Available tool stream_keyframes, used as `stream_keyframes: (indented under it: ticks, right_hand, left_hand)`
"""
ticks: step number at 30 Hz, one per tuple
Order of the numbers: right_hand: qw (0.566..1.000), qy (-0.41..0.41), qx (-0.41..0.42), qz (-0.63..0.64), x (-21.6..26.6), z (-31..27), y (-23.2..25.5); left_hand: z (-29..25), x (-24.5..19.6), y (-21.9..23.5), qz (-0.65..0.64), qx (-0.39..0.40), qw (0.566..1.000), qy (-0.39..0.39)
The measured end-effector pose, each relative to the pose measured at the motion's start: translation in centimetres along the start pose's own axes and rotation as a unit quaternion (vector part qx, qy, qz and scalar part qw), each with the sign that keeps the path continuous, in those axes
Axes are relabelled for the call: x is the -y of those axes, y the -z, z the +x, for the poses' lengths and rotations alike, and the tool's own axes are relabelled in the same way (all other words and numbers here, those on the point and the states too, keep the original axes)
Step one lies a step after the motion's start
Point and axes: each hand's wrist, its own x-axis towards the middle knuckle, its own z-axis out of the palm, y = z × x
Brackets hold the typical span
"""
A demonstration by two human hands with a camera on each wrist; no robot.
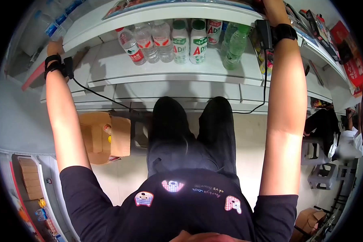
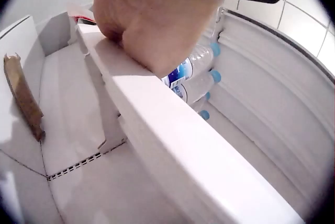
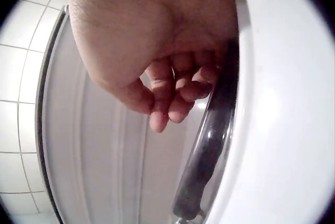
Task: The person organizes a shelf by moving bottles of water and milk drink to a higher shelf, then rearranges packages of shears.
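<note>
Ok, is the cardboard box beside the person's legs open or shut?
Open: you can see right down into the cardboard box.

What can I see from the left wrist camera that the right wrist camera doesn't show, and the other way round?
Only the left wrist view: the left hand, bottles with blue caps, and a brown strip.
Only the right wrist view: the right hand, fingers loosely curled, and a dark, glossy item beside it.
Both: white shelving, a ridged pale panel and tiled wall.
</note>
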Motion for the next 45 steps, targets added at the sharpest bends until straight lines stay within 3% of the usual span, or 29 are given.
stream_keyframes:
  ticks: [3, 5, 9, 11, 13, 15, 16, 17, 18, 19, 20, 21, 23, 24, 25, 27, 28, 30, 31, 32, 33, 34, 35, 36, 43, 45]
  right_hand:
    - [0.999, 0.025, 0.014, 0.02, 0.1, 0.5, 0.4]
    - [1.0, 0.013, 0.011, 0.0, -0.4, 0.6, 0.5]
    - [0.999, 0.011, 0.026, 0.043, -0.7, 0.2, 0.1]
    - [0.999, 0.03, 0.017, 0.016, -0.9, 0.7, 0.2]
    - [0.998, 0.034, 0.036, -0.036, -0.5, 0.2, 0.4]
    - [0.974, 0.201, -0.104, -0.012, -0.7, -1.3, -0.2]
    - [0.972, 0.166, -0.152, 0.062, -0.5, -2.9, -0.1]
    - [0.967, 0.207, -0.14, 0.039, -0.2, -4.7, 0.4]
    - [0.96, 0.248, -0.128, 0.015, 0.0, -6.8, 0.9]
    - [0.951, 0.273, -0.142, 0.011, 0.4, -9.6, 0.7]
    - [0.954, 0.26, -0.148, 0.021, -0.2, -11.7, 0.6]
    - [0.958, 0.257, -0.127, 0.018, -1.0, -13.5, 0.6]
    - [0.976, 0.176, -0.122, -0.044, -5.2, -15.6, 0.9]
    - [0.973, 0.166, -0.124, -0.105, -7.9, -15.8, 1.0]
    - [0.954, 0.168, -0.115, -0.221, -8.6, -16.3, 0.3]
    - [0.956, 0.042, -0.019, -0.29, -12.6, -16.3, 0.4]
    - [0.945, 0.042, -0.005, -0.326, -14.8, -16.6, 0.2]
    - [0.931, 0.048, 0.007, -0.361, -16.1, -16.5, -0.7]
    - [0.933, -0.017, 0.028, -0.359, -16.0, -16.5, -1.3]
    - [0.929, -0.084, 0.049, -0.357, -16.0, -16.5, -1.7]
    - [0.929, -0.08, 0.048, -0.358, -16.9, -16.2, -2.1]
    - [0.933, -0.034, 0.028, -0.357, -18.2, -16.0, -2.4]
    - [0.935, 0.009, 0.01, -0.355, -18.9, -16.1, -2.7]
    - [0.921, -0.055, 0.024, -0.386, -17.8, -16.1, -3.3]
    - [0.95, 0.017, 0.054, -0.308, -18.5, -15.4, -7.0]
    - [0.939, 0.015, 0.032, -0.341, -19.0, -14.8, -8.6]
  left_hand:
    - [-3.2, -1.0, 1.2, -0.122, -0.064, 0.99, 0.014]
    - [-9.0, -3.0, 4.9, -0.093, 0.004, 0.993, -0.07]
    - [-11.1, -1.7, 3.3, -0.191, -0.067, 0.965, -0.168]
    - [-11.2, -0.9, 2.3, -0.193, -0.041, 0.961, -0.192]
    - [-12.9, -1.1, 1.7, -0.225, -0.168, 0.935, -0.216]
    - [-12.6, -0.7, 2.1, -0.219, -0.124, 0.944, -0.211]
    - [-12.2, -0.4, 2.2, -0.213, -0.079, 0.951, -0.212]
    - [-11.7, 0.1, 2.0, -0.215, -0.08, 0.951, -0.206]
    - [-11.1, 0.9, 1.5, -0.056, -0.12, 0.943, -0.306]
    - [-10.7, 1.5, 0.7, 0.105, -0.154, 0.9, -0.394]
    - [-11.1, 0.6, -0.1, 0.025, -0.128, 0.94, -0.316]
    - [-10.6, 1.3, -1.1, 0.022, -0.126, 0.943, -0.308]
    - [-9.5, 3.0, -2.7, 0.204, -0.221, 0.891, -0.339]
    - [-11.3, 1.2, -0.5, 0.314, -0.147, 0.898, -0.27]
    - [-10.2, 1.8, 0.4, 0.31, -0.147, 0.9, -0.269]
    - [-7.8, 3.6, 0.5, 0.117, -0.068, 0.938, -0.319]
    - [-7.1, 4.1, -0.2, 0.114, -0.069, 0.939, -0.317]
    - [-5.9, 4.7, -1.1, 0.004, -0.146, 0.945, -0.294]
    - [-6.5, 4.0, -0.1, 0.002, -0.149, 0.945, -0.292]
    - [-7.4, 3.4, 0.8, 0.092, -0.076, 0.948, -0.294]
    - [-8.4, 2.3, 2.2, 0.18, -0.002, 0.94, -0.291]
    - [-9.1, 1.1, 3.4, 0.179, -0.004, 0.94, -0.289]
    - [-9.8, -0.2, 4.7, 0.085, 0.045, 0.97, -0.225]
    - [-9.9, -0.6, 5.0, -0.009, 0.093, 0.983, -0.159]
    - [-10.7, -0.8, 5.7, -0.065, 0.103, 0.984, -0.13]
    - [-9.7, 0.1, 4.5, -0.034, 0.08, 0.983, -0.162]
